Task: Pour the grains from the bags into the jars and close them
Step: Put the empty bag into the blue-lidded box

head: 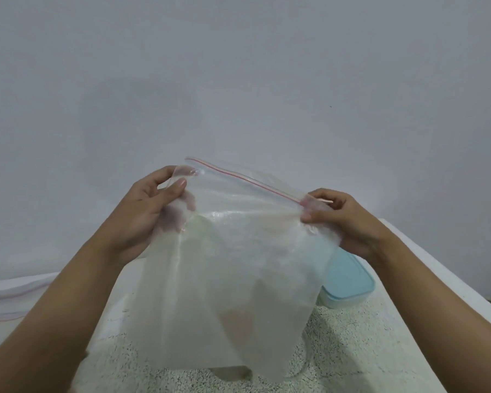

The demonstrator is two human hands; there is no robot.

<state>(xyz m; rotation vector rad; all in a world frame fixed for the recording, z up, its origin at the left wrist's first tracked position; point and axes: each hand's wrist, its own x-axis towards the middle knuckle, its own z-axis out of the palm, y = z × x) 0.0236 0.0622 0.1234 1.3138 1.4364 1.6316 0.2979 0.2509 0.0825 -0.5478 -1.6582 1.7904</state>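
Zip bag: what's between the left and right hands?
Head view: only the zip bag's top edge with its red seal stripe spans from left hand to right hand; both pinch its corners.

I see both hands, left hand point(150, 205) and right hand point(343, 219), pinching the clear zip bag point(238, 265) above the blue lid point(349, 282).

The translucent zip bag point(233, 268) is veiling the left hand's fingers point(179, 214) and part of the blue lid point(349, 282) below the right hand point(343, 219). Whatever is sitting beneath the bag is blurring beyond identification.
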